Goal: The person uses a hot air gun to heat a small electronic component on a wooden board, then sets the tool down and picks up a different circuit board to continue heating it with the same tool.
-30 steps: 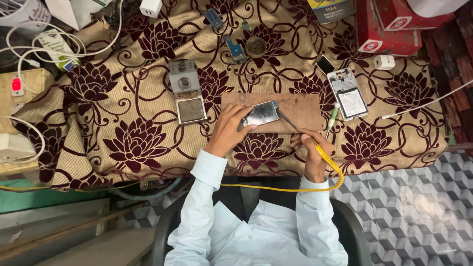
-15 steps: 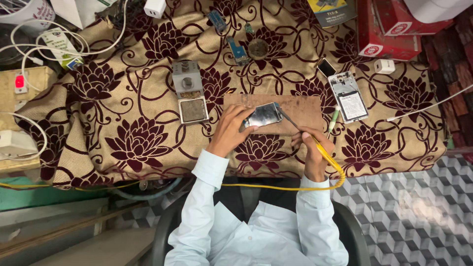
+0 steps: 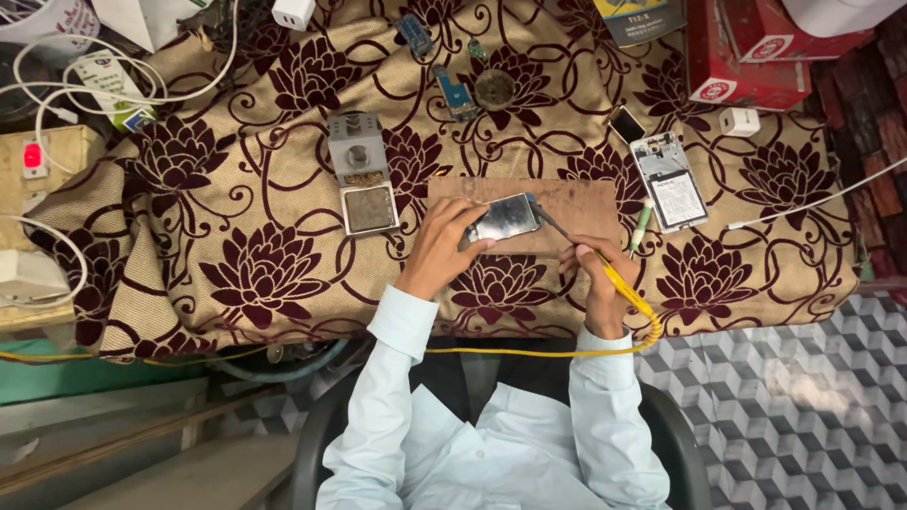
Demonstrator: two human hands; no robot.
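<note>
hands (image 3: 442, 247) (image 3: 595, 283) hold glossy phone (image 3: 507, 216), perhaps soldering iron (image 3: 605, 269).

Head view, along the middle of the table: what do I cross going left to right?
Grey stand → left hand → phone → soldering iron in the right hand → green pen → opened phone → white cable.

Even, fairly bright light falls from above on the table (image 3: 236, 227), its flowered cloth crisp and sharply in focus. Shadows are soft and short. A pale glare sits on the shiny phone (image 3: 507, 216) near the table's front edge. Toward the picture's corners things bend slightly and dim; the tiled floor (image 3: 794, 378) looks greyer.
</note>
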